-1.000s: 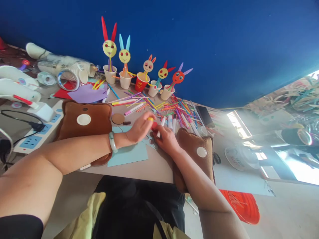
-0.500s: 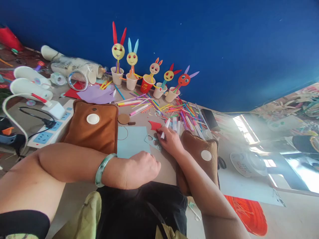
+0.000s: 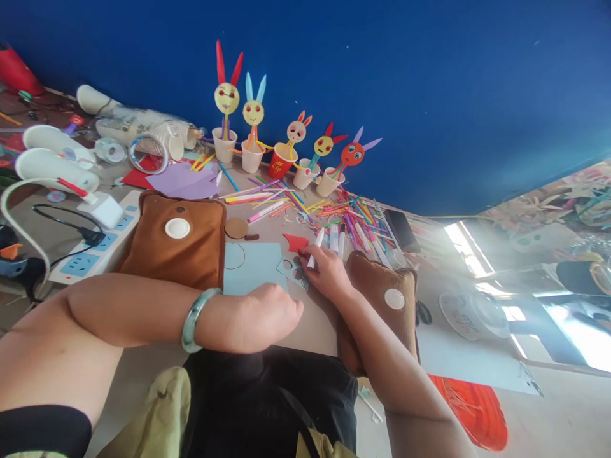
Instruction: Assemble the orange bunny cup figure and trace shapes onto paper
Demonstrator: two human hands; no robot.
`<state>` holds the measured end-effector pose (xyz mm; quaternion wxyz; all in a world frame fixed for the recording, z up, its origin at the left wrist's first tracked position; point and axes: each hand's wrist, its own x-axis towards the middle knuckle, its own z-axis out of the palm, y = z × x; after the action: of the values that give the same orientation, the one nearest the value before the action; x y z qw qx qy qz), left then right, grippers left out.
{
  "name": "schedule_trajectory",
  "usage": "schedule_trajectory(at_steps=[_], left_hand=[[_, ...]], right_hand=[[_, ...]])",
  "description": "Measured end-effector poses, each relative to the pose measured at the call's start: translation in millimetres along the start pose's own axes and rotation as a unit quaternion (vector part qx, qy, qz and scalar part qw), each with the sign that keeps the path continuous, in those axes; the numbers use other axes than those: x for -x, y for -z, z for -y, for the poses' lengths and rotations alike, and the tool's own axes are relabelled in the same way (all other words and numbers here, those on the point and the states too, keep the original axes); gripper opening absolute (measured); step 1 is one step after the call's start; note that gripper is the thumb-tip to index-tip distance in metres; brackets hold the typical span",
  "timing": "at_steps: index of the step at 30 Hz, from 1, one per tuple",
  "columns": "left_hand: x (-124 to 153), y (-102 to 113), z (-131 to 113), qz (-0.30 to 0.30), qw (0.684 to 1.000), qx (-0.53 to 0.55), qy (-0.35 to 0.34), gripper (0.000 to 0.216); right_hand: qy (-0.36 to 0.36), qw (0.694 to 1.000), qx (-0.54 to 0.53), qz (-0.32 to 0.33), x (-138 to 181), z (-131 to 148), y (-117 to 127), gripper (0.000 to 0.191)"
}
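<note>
My right hand (image 3: pixel 329 273) is closed round a white marker (image 3: pixel 316 248), which tilts upward between thumb and fingers. Just beside those fingers lie a red paper scrap (image 3: pixel 296 243) and small pale blue paper cut-outs (image 3: pixel 287 264). My left hand (image 3: pixel 270 318), with a green bangle (image 3: pixel 193 327) at the wrist, is curled into a fist near the table's front edge. Its fingers face away from view, so anything inside is hidden. Behind that fist is a light blue sheet (image 3: pixel 255 267) with part of a drawn circle at its upper left.
Brown cushion-like warmers (image 3: pixel 176 257) (image 3: pixel 377 299) flank the work area. A power strip (image 3: pixel 90 254) sits left. Loose markers and coloured sticks (image 3: pixel 353 222) spread behind, before several cups with rabbit-faced figures (image 3: pixel 252 156) along the blue wall. A brown disc (image 3: pixel 237 228) lies by the sheet.
My left fist has shifted slightly left and up in view. My right hand keeps the marker in nearly the same spot, with the marker a little more upright.
</note>
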<state>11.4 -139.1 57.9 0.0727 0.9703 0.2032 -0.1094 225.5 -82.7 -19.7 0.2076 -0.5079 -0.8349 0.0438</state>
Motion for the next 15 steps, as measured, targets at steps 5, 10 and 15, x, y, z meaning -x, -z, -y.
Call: schedule_trajectory(at_steps=[5,10,15], left_hand=[[-15,16,41,-0.127,0.987,0.078,0.068,0.024],[-37,20,82,-0.148,0.907,0.368,0.144,0.008],[-60,-6,110,-0.272,0.789,0.517,0.193,0.01]], right_hand=[[0.002,1.0,0.013,-0.001,0,2,2,0.012],[0.008,1.0,0.024,0.002,0,4,5,0.006],[0.007,1.0,0.006,-0.004,1,5,5,0.006]])
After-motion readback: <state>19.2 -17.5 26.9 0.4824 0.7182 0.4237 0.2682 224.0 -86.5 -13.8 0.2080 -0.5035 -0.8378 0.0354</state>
